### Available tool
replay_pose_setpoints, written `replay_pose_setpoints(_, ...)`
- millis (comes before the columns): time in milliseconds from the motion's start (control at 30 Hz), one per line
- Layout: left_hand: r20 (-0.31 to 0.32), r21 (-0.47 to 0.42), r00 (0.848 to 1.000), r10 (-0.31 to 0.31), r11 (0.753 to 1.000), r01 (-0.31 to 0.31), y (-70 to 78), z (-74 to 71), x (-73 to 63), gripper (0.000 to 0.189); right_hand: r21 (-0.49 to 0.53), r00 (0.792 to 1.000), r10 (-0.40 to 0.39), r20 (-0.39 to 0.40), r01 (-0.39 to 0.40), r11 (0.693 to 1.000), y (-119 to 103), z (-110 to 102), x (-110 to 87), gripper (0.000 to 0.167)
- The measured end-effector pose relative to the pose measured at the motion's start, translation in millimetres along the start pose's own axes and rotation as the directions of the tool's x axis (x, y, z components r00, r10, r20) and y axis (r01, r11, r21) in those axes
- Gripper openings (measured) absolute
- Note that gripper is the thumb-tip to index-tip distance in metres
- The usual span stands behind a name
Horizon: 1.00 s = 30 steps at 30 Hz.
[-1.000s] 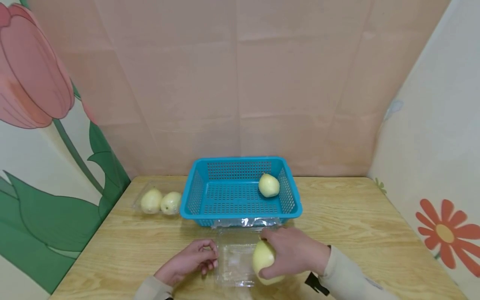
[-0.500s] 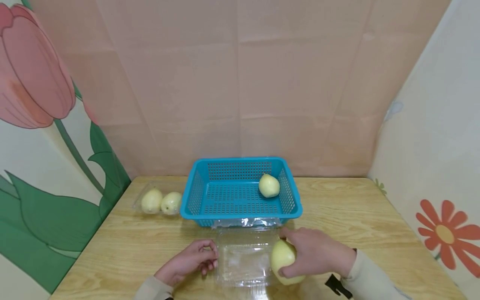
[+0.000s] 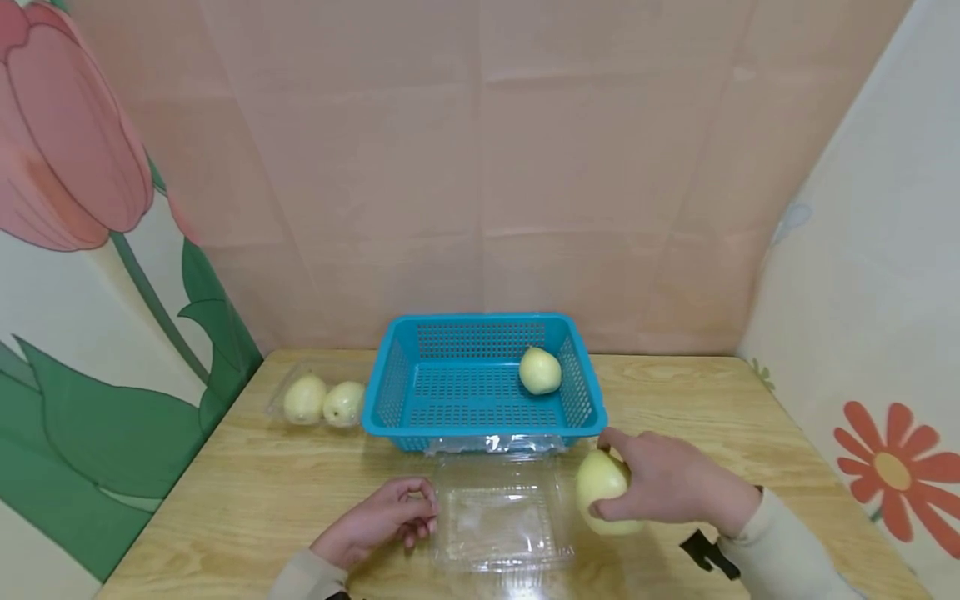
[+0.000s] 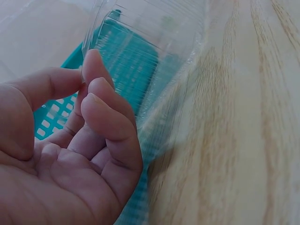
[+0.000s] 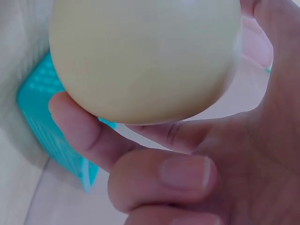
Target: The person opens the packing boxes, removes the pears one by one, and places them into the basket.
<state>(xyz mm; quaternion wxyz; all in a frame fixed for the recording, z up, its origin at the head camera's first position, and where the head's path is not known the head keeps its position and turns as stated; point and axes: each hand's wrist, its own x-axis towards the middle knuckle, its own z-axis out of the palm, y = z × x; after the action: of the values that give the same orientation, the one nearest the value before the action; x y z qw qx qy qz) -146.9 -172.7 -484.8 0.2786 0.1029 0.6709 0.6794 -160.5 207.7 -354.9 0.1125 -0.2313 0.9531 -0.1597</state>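
My right hand (image 3: 660, 479) grips a pale yellow-green pear (image 3: 602, 492), fingers at its far side and thumb at its near side, just right of a clear plastic box. In the right wrist view the pear (image 5: 145, 56) fills the top, with fingers curled under it. The clear plastic box (image 3: 495, 525) stands with its lid up against the blue basket. At the box's left edge, my left hand (image 3: 386, 517) pinches the thin rim between thumb and forefinger; the left wrist view shows this plastic edge (image 4: 89, 35) at the fingertips.
The blue basket (image 3: 480, 432) stands at the back of the wooden table (image 3: 712, 417), with one pear (image 3: 540, 371) in its right side. To its left, a second clear box holds two pears (image 3: 305, 400) (image 3: 345, 404). A pink cloth (image 3: 480, 183) hangs behind.
My right hand has lifted the pear from over the clear box and carried it right, then slightly away, past the box's right edge. My left hand stays at the box's edge.
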Motion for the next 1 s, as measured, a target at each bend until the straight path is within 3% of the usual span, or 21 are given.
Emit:
replay_pose_setpoints(233,-0.006,0.013,1.000,0.000,1.000,0.000,1.9,1.5,0.6,0.006,0.004,0.996,-0.010,-0.085,0.010,1.000,8,-20,3.2,0.068)
replay_pose_setpoints(500,0.001,0.002,1.000,-0.003,1.000,0.003,2.5,1.1,0.1,0.006,0.054,0.985,-0.030,-0.170,0.039,0.998,8,-40,19.8,0.070)
replay_pose_setpoints(733,-0.002,0.004,1.000,-0.008,1.000,0.008,2.8,0.9,-0.2,0.006,0.059,0.981,-0.035,-0.190,0.047,0.997,3,-52,41.4,0.082)
replay_pose_setpoints(1000,0.007,0.005,1.000,-0.013,1.000,0.013,1.5,-0.3,0.5,0.006,0.068,0.981,-0.054,-0.185,0.068,0.995,1,-55,69.5,0.083)
